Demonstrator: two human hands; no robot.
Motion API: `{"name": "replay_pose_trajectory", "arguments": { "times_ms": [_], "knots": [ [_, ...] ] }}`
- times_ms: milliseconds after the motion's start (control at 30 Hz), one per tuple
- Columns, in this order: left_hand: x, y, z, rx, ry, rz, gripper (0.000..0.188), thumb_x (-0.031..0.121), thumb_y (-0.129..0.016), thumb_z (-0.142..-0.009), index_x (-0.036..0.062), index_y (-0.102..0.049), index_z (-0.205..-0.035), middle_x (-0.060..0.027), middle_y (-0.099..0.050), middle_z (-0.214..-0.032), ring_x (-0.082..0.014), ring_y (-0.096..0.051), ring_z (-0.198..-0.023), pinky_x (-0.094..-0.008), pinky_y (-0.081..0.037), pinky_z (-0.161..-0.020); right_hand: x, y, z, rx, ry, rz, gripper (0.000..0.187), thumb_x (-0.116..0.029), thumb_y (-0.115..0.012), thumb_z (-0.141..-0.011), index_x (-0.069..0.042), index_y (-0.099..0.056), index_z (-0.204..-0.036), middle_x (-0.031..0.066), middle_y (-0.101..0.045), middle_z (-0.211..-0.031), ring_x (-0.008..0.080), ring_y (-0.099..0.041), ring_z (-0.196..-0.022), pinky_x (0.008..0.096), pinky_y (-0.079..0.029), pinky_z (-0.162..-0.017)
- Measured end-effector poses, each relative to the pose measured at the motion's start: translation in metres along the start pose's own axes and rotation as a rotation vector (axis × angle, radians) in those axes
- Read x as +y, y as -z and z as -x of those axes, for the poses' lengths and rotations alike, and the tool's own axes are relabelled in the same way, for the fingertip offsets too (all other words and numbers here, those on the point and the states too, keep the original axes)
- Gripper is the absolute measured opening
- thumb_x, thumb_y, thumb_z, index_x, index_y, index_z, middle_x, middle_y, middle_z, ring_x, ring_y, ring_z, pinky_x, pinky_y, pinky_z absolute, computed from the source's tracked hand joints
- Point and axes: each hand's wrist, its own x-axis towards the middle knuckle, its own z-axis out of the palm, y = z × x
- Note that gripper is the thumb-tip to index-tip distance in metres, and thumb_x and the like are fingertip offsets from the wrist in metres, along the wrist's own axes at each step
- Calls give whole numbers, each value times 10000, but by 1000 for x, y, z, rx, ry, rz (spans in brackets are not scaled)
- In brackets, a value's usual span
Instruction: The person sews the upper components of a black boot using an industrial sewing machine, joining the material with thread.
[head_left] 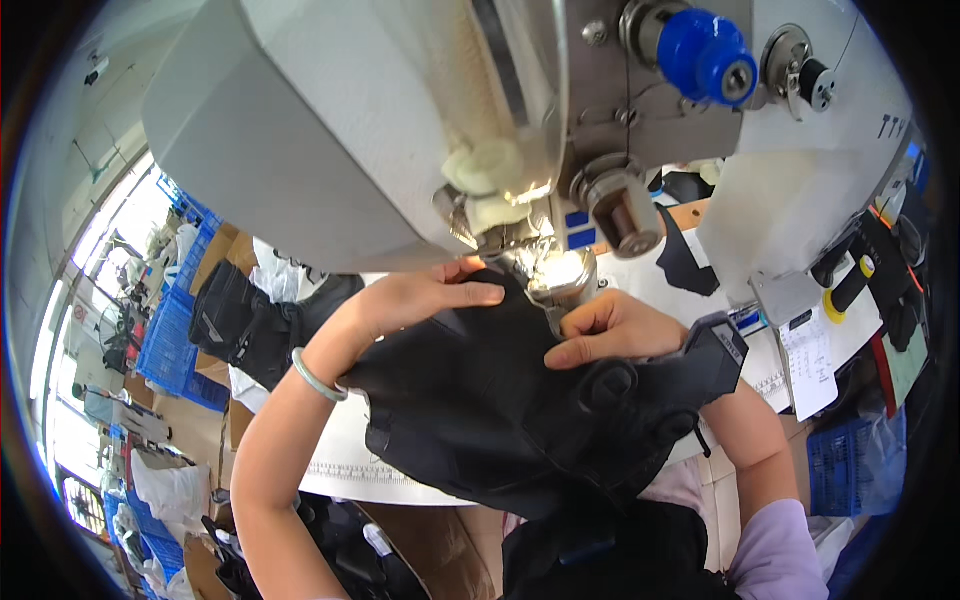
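A large piece of black fabric (470, 400), with round raised parts and a stiff tab at its right end, hangs between my hands below the sewing machine (310, 130). My left hand (440, 292) has its thumb on top of the fabric near the top edge, its other fingers mostly hidden. Closed in a pinch on the edge, my right hand (620, 328) holds the fabric just right of the lit metal sewing bed (568, 275). The fabric's upper edge reaches the lamp-lit needle area, where glare hides the needle. Its lower part drapes over the table's front edge toward my lap.
The white table (400, 482) carries a ruler strip along its front edge. A black bag (240, 325) lies at left near blue crates (175, 345). At right are a paper slip (808, 365), a yellow-ended thread spool (845, 290) and a blue basket (840, 465). A cardboard box (440, 550) stands below.
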Motion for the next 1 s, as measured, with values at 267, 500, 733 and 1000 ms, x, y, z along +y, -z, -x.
{"name": "replay_pose_trajectory", "arguments": {
  "times_ms": [267,500,733,1000],
  "knots": [
    [-4,-10,17,284,-392,-329,433,368,-690,-749,-4,-624,-959,-151,-586,-957,-222,-534,-886,-313,-417,-787,17,-4,-4,-30,380,7,289,-142,-696,-777,-42,-492,-597,-32,-485,-646,54,-449,-650,227,-361,-605],
    [-27,-14,31,264,-639,-241,207,109,-730,-701,-25,-602,-793,-85,-487,-922,-197,-510,-821,-310,-418,-743,31,-16,-13,-63,660,166,122,-153,-546,-879,-62,-557,-960,69,-488,-1094,168,-504,-962,291,-390,-842],
    [-33,-19,47,279,-600,-203,207,94,-728,-705,-6,-603,-836,-63,-498,-911,-173,-508,-809,-286,-423,-709,23,-29,-11,-203,355,295,260,-195,-436,-926,-63,-499,-1141,140,-555,-1032,260,-583,-860,332,-462,-737],
    [-15,-40,52,237,-625,-287,180,109,-704,-733,29,-604,-860,-58,-513,-922,-179,-533,-807,-284,-454,-697,48,-47,-22,-85,494,702,143,-109,-459,-827,-31,-532,-923,163,-548,-874,354,-563,-814,413,-450,-726]
  ]
}}
